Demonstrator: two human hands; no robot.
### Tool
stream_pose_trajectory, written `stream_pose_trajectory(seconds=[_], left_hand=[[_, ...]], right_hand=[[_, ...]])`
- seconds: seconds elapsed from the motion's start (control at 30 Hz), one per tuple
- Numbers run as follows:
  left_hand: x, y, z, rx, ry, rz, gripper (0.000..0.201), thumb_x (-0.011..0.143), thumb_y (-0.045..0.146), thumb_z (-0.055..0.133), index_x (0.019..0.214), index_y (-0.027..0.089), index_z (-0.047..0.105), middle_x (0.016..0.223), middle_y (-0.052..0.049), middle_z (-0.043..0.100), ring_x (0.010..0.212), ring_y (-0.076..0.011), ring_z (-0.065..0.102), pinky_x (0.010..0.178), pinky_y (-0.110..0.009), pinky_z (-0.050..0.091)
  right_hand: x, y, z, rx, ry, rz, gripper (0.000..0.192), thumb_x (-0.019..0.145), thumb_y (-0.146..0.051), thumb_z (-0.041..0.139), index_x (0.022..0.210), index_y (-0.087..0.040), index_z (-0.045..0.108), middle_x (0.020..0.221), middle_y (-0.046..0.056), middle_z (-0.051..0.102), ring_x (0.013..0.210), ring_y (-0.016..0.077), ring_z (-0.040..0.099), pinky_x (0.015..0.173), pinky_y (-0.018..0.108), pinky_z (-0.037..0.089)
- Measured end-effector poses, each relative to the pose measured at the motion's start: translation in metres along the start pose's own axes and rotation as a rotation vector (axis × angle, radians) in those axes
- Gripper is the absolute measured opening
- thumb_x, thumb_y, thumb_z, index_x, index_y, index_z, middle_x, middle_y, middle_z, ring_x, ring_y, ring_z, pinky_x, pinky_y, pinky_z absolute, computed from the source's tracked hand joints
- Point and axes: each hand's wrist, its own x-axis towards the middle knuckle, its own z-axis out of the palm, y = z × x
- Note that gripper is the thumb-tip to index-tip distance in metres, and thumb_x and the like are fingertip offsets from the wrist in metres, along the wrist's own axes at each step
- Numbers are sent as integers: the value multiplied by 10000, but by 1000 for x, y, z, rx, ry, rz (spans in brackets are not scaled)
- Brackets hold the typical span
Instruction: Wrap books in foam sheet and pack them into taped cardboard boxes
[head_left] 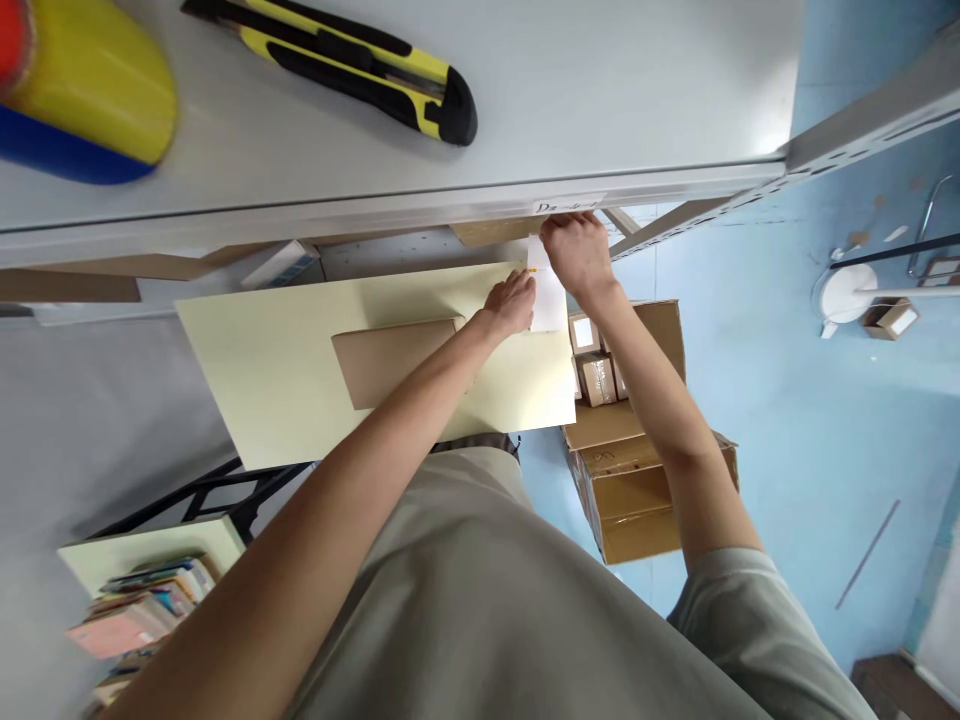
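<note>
A white sheet of paper (550,300) lies at the right end of the pale yellow tabletop (277,400), with a small yellow mark near its upper left. My left hand (512,302) is closed at the sheet's left edge, fingers bent together. Over the sheet's upper right, just below the shelf edge, my right hand (577,250) is closed with its fingers curled; what they hold is hidden. A flat brown cardboard box (397,360) rests on the tabletop, partly behind my left forearm.
Above the tabletop juts a grey metal shelf (600,90) bearing a yellow-and-black utility knife (352,65) and a yellow, blue and red container (97,90). Open cardboard boxes (630,515) stand at the right, one holding small cartons (598,380). Stacked books (142,610) sit lower left.
</note>
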Motion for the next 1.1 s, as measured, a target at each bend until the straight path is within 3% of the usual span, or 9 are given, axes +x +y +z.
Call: stream_pose_trajectory(seconds=[0.17,0.3,0.4,0.57,0.73,0.83,0.9,1.0,1.1], left_hand=[[12,6,6,28,-55,-51,1076,963,358,757,1862,109,222,1913,-262,244,1732,-476,298,1393,-596,360],[19,17,9,30,-41,-109,1111,912,444,820,1857,196,292,1900,-210,311,1709,-485,321,1379,-612,372],[19,27,10,9,-27,-151,1066,882,383,843,1828,210,384,1922,-198,287,1722,-515,308,1376,-645,372],[13,40,7,-43,-49,-204,1071,854,251,870,1808,94,408,1942,-282,138,1783,-540,194,1420,-659,282],[-5,45,8,-108,-21,-194,998,913,236,835,1809,115,413,1950,-277,14,1813,-529,81,1401,-674,325],[-38,37,13,-311,158,-104,898,986,295,772,1803,161,425,1963,-220,85,1813,-486,164,1396,-636,384],[-72,25,16,-534,263,-64,794,1036,326,720,1771,178,457,1902,-235,330,1727,-425,426,1325,-563,504],[-140,-2,13,-940,279,-76,517,1039,348,678,1510,137,663,1491,-248,760,1281,-315,797,1042,-443,673],[-214,-27,6,-1192,324,-98,363,926,420,768,1172,153,777,1103,-159,852,928,-234,813,763,-328,651]], right_hand=[[3,-2,-3,4,5,23,397,1159,-212,413,1301,-141,777,1189,210,834,1158,350,729,1065,507,520],[5,4,-2,6,-8,87,391,1158,-215,412,1282,-136,775,1195,231,827,1144,357,730,1074,524,519],[-1,13,-2,56,79,117,417,1178,-252,382,1292,-145,769,1139,213,816,1138,353,729,1071,535,540],[-42,24,-16,175,222,200,480,1211,-328,324,1352,-172,756,1188,180,778,1159,340,745,984,504,601],[-101,-5,-35,412,411,440,435,1200,-402,395,1287,-224,782,1261,172,793,1183,341,771,983,519,637],[-132,-34,-40,684,475,499,396,1177,-488,488,1247,-248,794,1218,160,818,1148,320,787,987,507,651],[-149,-52,-41,900,458,486,367,1138,-559,579,1205,-271,796,1116,127,823,1045,290,794,909,459,661],[-164,-74,-41,1143,394,485,356,1042,-643,707,1070,-295,781,836,33,731,782,228,725,718,380,629],[-166,-97,-39,1288,294,521,410,941,-702,788,973,-295,753,664,-39,550,623,184,598,616,349,597]])
